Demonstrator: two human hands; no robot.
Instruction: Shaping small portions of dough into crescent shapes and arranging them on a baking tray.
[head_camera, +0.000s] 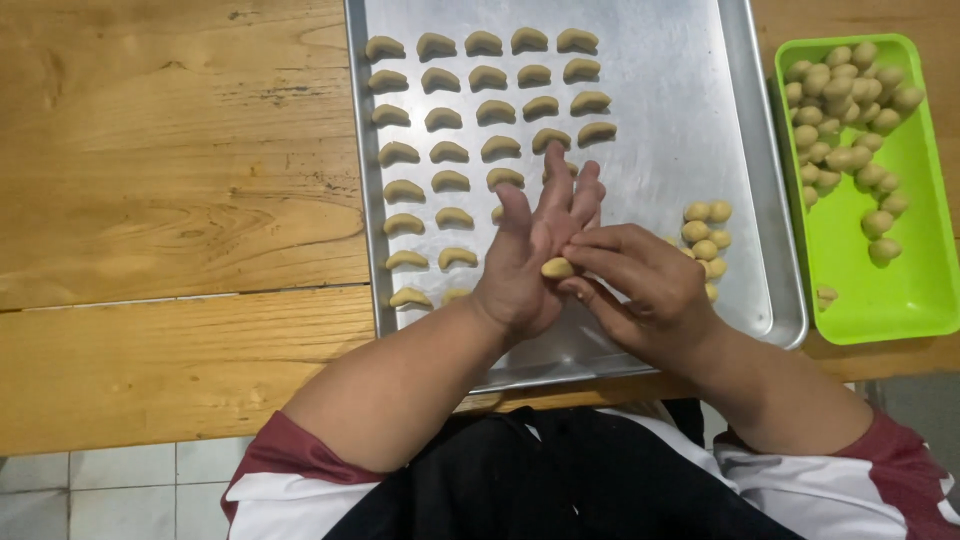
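- The left hand (530, 250) is held flat and spread, palm turned inward, fingers pointing away over the metal tray (660, 90); it grips nothing but backs the dough piece (557, 268) resting against its palm.
- The right hand (640, 285) has its fingertips pinched round that dough piece, pressing it against the left palm, so it is closed on the dough.
- The dough piece is a small pale tan lump, held just above the tray's near half, between the 2 hands.
- By its look it is soft and light: it should dent under any firm squeeze and may stick a little to skin, so a light touch with the fingertips at its ends, with the palm as support, seems the safest hold.
- On the tray's left part lie rows of shaped crescents (490, 110), set apart from one another; they would likely deform if nudged.
- Just right of the hands, a small heap of dough balls (706, 232) sits on the tray, touching one another.
- A green plastic tray (925, 290) stands beside the metal tray on the wooden bench (170, 180), holding many more dough balls (845, 110) piled at its far end.
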